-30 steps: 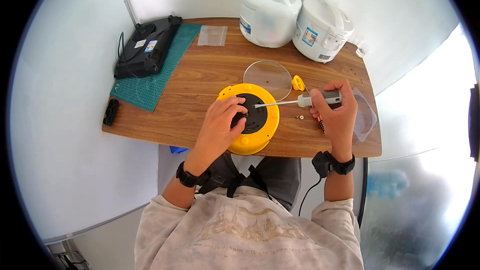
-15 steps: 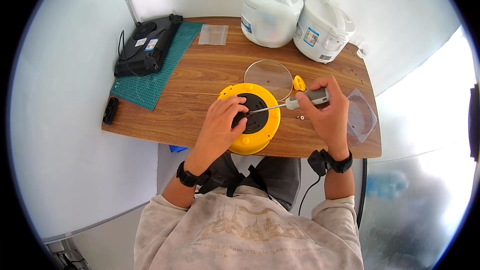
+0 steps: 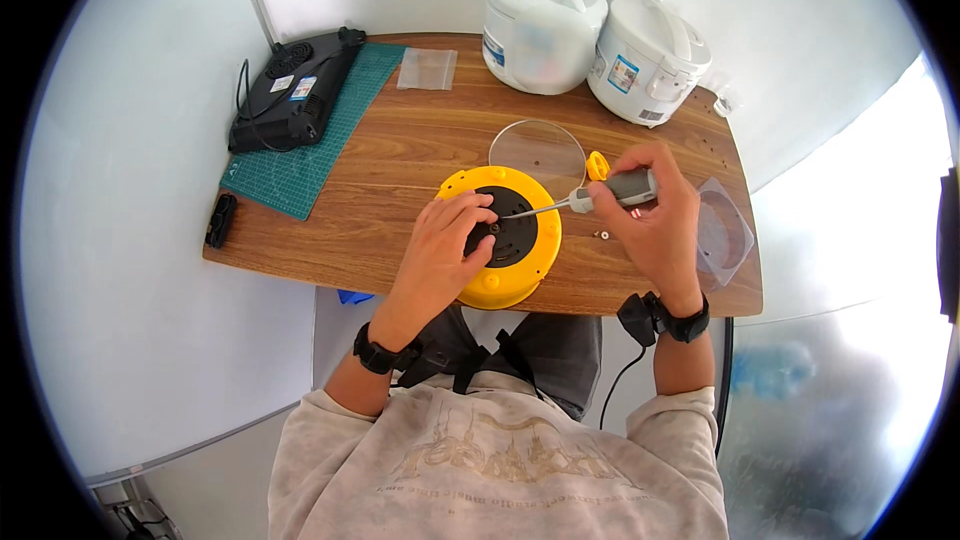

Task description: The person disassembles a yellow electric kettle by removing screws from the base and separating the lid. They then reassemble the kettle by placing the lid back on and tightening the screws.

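A round yellow housing (image 3: 548,240) with a black slotted disc (image 3: 519,240) at its middle lies at the table's near edge. My left hand (image 3: 440,245) rests over its left side, fingers apart. Thumb and fingertips touch the black disc around a small central hole or screw, too small to make out. My right hand (image 3: 655,225) grips a screwdriver (image 3: 630,186) by its grey and white handle. Its shaft points left over the disc, the tip just off the centre and near my left fingertips.
Beyond the housing lie a glass lid (image 3: 537,145) and a small yellow knob (image 3: 598,166). Small parts (image 3: 602,235) and a clear plastic tray (image 3: 738,240) are to the right. Two white rice cookers (image 3: 545,35) stand behind; a black appliance (image 3: 295,95) sits on a green cutting mat (image 3: 315,180).
The screwdriver tip has come off the disc's centre, shifting slightly right and away from me. My right hand has moved a little right; my left hand stays in place.
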Available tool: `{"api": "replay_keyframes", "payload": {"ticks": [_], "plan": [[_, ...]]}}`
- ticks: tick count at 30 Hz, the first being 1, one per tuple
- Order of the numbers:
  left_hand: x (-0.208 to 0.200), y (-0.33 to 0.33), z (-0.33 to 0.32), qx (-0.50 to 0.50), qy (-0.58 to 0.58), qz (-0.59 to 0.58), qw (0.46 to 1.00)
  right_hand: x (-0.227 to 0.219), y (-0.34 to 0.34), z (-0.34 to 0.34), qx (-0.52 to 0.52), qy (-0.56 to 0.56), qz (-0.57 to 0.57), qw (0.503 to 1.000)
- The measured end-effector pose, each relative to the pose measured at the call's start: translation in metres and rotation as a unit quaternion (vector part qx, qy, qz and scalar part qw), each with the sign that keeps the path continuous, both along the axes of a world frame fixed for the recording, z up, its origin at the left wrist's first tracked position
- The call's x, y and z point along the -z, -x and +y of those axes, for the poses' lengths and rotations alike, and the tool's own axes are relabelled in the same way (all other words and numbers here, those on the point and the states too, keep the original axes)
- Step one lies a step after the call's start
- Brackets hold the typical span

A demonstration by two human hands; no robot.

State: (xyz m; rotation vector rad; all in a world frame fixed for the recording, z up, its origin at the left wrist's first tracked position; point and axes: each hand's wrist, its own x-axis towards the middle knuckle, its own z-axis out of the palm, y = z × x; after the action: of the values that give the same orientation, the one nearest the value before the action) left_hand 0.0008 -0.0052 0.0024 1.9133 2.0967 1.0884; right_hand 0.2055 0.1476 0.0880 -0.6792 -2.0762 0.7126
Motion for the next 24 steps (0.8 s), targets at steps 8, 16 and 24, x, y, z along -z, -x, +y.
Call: {"api": "replay_keyframes", "payload": {"ticks": [8, 16, 24], "plan": [[0.0, 0.0, -0.001, 0.0, -0.007, -0.002, 1.0, -0.003, 0.002, -0.001, -0.016, 0.008, -0.001, 1.0], [0.001, 0.001, -0.001, -0.001, -0.002, -0.003, 1.0, -0.003, 0.005, 0.0, -0.023, -0.005, -0.002, 1.0], [0.001, 0.0, -0.001, -0.001, -0.004, -0.002, 1.0, -0.019, 0.017, -0.008, -0.063, -0.064, -0.023, 0.996]]}}
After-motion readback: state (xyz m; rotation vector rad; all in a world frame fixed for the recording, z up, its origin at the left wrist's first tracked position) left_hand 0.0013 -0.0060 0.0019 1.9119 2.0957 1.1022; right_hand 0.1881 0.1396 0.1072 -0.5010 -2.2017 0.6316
